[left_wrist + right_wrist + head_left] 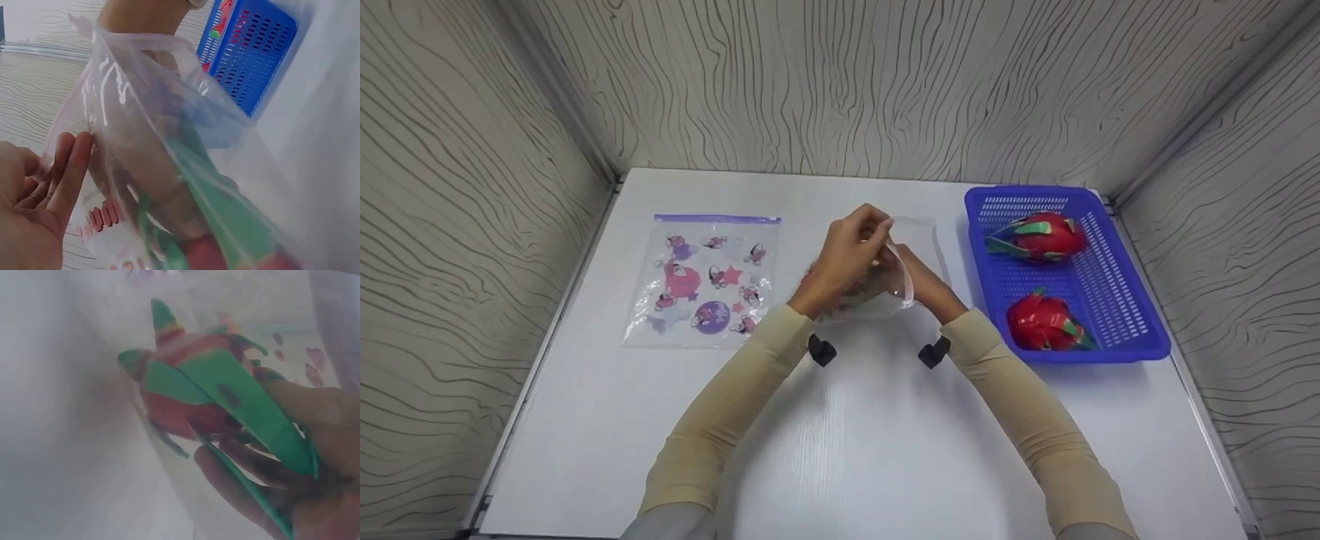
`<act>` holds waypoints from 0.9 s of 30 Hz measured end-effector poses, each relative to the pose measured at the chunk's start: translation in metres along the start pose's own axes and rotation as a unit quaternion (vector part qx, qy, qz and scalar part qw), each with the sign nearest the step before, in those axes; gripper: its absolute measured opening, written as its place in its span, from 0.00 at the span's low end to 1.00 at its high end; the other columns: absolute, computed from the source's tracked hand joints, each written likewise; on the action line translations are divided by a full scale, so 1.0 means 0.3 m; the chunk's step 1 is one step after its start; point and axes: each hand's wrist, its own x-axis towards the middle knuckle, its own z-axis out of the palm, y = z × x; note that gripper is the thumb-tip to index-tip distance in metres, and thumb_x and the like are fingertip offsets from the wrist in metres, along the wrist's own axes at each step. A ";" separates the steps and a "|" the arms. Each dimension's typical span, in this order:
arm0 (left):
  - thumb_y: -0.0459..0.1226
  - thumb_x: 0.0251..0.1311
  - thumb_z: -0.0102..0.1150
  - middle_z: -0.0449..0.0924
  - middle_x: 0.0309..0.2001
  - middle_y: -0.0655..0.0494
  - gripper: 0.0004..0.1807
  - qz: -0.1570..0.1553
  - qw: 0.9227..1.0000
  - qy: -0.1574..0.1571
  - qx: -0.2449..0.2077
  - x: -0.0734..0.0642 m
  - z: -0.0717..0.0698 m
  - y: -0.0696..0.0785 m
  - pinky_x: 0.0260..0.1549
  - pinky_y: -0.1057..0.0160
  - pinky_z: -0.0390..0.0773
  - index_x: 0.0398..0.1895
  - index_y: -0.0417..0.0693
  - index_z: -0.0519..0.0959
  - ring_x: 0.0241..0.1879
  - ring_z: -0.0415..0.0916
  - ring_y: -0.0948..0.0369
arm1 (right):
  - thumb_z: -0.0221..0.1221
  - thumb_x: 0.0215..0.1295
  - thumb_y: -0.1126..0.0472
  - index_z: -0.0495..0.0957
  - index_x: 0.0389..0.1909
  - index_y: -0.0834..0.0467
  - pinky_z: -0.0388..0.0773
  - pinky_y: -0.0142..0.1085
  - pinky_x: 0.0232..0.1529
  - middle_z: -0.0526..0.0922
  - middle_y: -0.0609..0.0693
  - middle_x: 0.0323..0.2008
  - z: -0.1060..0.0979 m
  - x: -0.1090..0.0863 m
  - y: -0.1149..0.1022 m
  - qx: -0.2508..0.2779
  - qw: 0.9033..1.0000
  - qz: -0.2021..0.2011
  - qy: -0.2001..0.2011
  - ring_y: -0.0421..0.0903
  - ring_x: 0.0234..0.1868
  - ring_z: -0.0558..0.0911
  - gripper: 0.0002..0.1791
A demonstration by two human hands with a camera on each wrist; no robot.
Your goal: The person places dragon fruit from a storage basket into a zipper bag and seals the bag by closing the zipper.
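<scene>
At centre bench (840, 450), the left hand (847, 251) pinches a thin bag's (930, 247) rim; inside, the right hand (332, 433) holds a dragon fruit (185, 419), probably light, slick, best cupped round its body. Basket (1095, 354) at three o'clock.

The basket (1110, 289) stands on the table (840, 457), with one dragon fruit (1046, 236) in its far half, a second dragon fruit (1039, 322) in its near half. Left of it, a zip bag (924, 238) contains a third dragon fruit (188, 391); farther left lies another zip bag (709, 281).
</scene>
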 end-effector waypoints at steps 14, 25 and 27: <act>0.36 0.80 0.57 0.88 0.38 0.49 0.10 0.026 0.999 0.008 0.020 0.007 -0.003 -0.013 0.33 0.70 0.81 0.50 0.39 0.83 0.34 0.83 0.63 | 0.70 0.67 0.67 0.59 0.76 0.72 0.73 0.53 0.70 0.78 0.67 0.66 0.044 0.015 0.003 0.062 0.998 0.026 -0.005 0.60 0.66 0.77 0.42; 0.37 0.80 0.56 0.87 0.37 0.49 0.11 0.021 0.999 0.023 0.020 0.008 -0.018 -0.018 0.31 0.71 0.81 0.50 0.38 0.82 0.30 0.82 0.66 | 0.70 0.67 0.67 0.67 0.71 0.72 0.83 0.57 0.61 0.83 0.69 0.59 0.035 0.008 -0.003 0.086 0.995 0.032 -0.031 0.66 0.59 0.84 0.36; 0.38 0.80 0.56 0.87 0.37 0.49 0.10 0.018 0.999 0.024 0.015 0.008 -0.019 -0.018 0.30 0.71 0.81 0.50 0.39 0.82 0.30 0.81 0.66 | 0.69 0.67 0.67 0.69 0.69 0.73 0.83 0.59 0.60 0.83 0.70 0.59 0.032 0.007 0.002 0.090 0.995 0.030 -0.038 0.67 0.59 0.84 0.33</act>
